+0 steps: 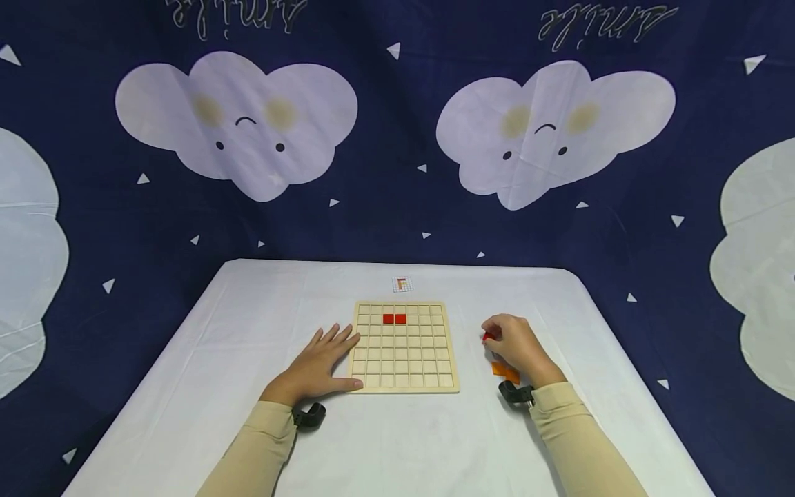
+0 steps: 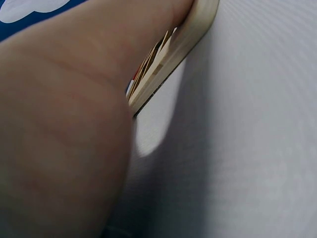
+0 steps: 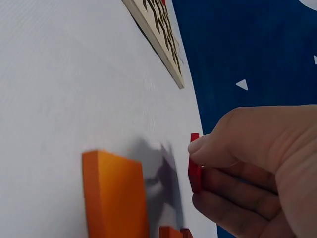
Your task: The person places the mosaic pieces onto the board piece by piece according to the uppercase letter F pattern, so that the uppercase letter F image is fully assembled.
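A pale wooden grid board [image 1: 404, 352] lies on the table with two red square tiles [image 1: 400, 319] side by side in its upper part. My left hand [image 1: 319, 366] rests at the board's left side, fingers spread and straight, thumb along the near left corner. To the right of the board, my right hand [image 1: 515, 342] pinches a red tile [image 3: 194, 168] between thumb and fingers, raised off the cloth in the right wrist view. Just below that hand are orange tiles [image 1: 499, 368], partly hidden by it. In the left wrist view the board's edge [image 2: 163, 62] shows beyond the thumb.
A small card with a printed coloured grid pattern [image 1: 402, 284] lies behind the board. White cloth [image 1: 397, 442] covers the table. A dark blue curtain with clouds [image 1: 397, 138] hangs behind it.
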Demonstrator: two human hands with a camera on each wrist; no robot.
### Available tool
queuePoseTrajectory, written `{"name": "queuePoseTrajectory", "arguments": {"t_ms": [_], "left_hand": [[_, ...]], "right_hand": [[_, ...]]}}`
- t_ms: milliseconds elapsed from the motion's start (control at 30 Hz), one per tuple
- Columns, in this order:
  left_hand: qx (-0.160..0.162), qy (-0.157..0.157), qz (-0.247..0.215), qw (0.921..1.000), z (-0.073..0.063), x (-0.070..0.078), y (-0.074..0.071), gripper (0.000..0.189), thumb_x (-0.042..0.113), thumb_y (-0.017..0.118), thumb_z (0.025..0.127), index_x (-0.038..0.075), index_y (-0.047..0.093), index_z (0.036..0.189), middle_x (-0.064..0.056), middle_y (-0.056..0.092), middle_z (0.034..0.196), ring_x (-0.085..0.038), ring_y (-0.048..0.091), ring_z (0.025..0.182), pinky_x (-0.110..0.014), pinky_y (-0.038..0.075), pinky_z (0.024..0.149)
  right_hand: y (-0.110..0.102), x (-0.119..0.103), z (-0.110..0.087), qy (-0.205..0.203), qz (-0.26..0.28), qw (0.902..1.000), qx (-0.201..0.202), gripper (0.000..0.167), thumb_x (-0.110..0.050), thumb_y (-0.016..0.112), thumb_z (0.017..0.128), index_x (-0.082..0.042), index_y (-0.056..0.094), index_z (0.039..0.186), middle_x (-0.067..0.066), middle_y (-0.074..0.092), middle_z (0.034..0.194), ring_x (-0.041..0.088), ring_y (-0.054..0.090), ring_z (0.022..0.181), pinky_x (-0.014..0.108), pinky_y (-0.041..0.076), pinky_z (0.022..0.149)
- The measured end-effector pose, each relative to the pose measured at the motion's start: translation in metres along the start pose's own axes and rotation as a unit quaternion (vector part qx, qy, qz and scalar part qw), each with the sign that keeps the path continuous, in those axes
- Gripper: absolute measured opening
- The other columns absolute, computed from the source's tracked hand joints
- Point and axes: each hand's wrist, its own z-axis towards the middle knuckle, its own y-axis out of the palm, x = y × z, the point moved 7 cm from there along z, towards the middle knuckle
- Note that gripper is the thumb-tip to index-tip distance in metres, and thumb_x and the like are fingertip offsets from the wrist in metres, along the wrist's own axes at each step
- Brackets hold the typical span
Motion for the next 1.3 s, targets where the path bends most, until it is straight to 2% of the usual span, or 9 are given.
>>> {"name": "queuePoseTrajectory", "arguments": {"t_ms": [300, 600, 800, 1067, 1300], "left_hand": [[0.004, 0.009, 0.0, 1.0, -0.001, 0.003, -0.003, 0.104, 0.074, 0.069, 0.086, 0.011, 0.04, 0.164, -0.012, 0.027, 0.17, -0.038, 0.015, 0.157, -0.058, 0.006, 0.126], [0.01, 0.005, 0.0, 0.9999, -0.002, 0.003, -0.004, 0.103, 0.072, 0.072, 0.086, 0.01, 0.042, 0.163, -0.014, 0.029, 0.17, -0.04, 0.018, 0.157, -0.059, 0.009, 0.125], [-0.004, 0.0, 0.003, 1.0, -0.001, 0.002, -0.002, 0.104, 0.075, 0.068, 0.086, 0.012, 0.039, 0.164, -0.011, 0.026, 0.171, -0.037, 0.014, 0.158, -0.056, 0.005, 0.126], [-0.001, 0.003, 0.004, 1.0, -0.001, 0.002, -0.002, 0.105, 0.076, 0.067, 0.086, 0.012, 0.04, 0.164, -0.012, 0.027, 0.171, -0.037, 0.014, 0.158, -0.057, 0.005, 0.126], [-0.005, 0.0, 0.006, 1.0, -0.001, 0.003, -0.003, 0.105, 0.076, 0.067, 0.086, 0.012, 0.039, 0.164, -0.011, 0.026, 0.171, -0.037, 0.014, 0.158, -0.057, 0.005, 0.126]], "right_hand": [[0.004, -0.012, 0.008, -0.007, 0.027, 0.9996, 0.011, 0.026, 0.004, 0.085, 0.082, 0.003, 0.077, 0.108, 0.006, 0.072, 0.094, 0.021, 0.068, 0.085, 0.043, 0.06, 0.08], [0.015, -0.029, 0.022, -0.03, 0.043, 0.9986, -0.002, 0.026, 0.005, 0.084, 0.083, 0.003, 0.077, 0.108, 0.005, 0.073, 0.098, 0.021, 0.07, 0.089, 0.044, 0.06, 0.083], [0.023, -0.042, 0.032, -0.048, 0.042, 0.9978, -0.014, 0.023, 0.005, 0.081, 0.083, 0.002, 0.078, 0.105, 0.003, 0.072, 0.094, 0.02, 0.068, 0.088, 0.041, 0.06, 0.082], [0.034, -0.051, 0.045, -0.049, 0.054, 0.9965, -0.04, 0.023, 0.005, 0.081, 0.086, 0.001, 0.078, 0.108, 0.003, 0.072, 0.098, 0.019, 0.068, 0.091, 0.039, 0.059, 0.083], [0.041, -0.058, 0.053, -0.063, 0.054, 0.9956, -0.043, 0.024, 0.005, 0.081, 0.085, 0.0, 0.078, 0.108, 0.003, 0.072, 0.098, 0.018, 0.068, 0.089, 0.039, 0.059, 0.083]]}}
